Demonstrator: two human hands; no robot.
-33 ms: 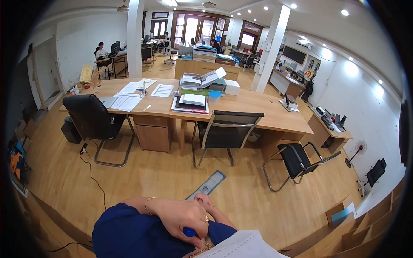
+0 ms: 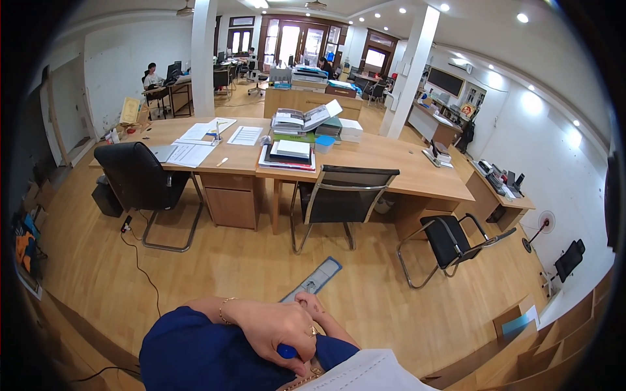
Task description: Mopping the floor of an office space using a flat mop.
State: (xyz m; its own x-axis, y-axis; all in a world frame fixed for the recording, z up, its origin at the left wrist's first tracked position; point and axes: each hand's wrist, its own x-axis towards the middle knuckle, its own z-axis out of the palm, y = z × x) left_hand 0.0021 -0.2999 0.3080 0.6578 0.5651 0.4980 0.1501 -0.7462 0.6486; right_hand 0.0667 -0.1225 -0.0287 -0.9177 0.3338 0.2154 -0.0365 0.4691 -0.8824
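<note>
My left hand (image 2: pixel 280 329), with a gold bracelet and ring, closes around the top of a mop handle; the handle's blue end (image 2: pixel 286 351) pokes out beside the thumb. My right hand (image 2: pixel 309 305) is just beyond it, curled into a grip lower on the handle, which the hands mostly hide. Past the right hand, a long flat mop head (image 2: pixel 315 279) with a grey-blue pad lies slantwise on the wooden floor. Blue sleeves cover both arms.
Ahead stands a long wooden desk (image 2: pixel 391 163) with papers and stacked books. Black chairs (image 2: pixel 352 195) (image 2: pixel 140 176) (image 2: pixel 450 241) line its near side. A black cable (image 2: pixel 147 277) crosses the floor at left. Wooden shelving (image 2: pixel 541 345) borders the lower right. People sit at desks farther back.
</note>
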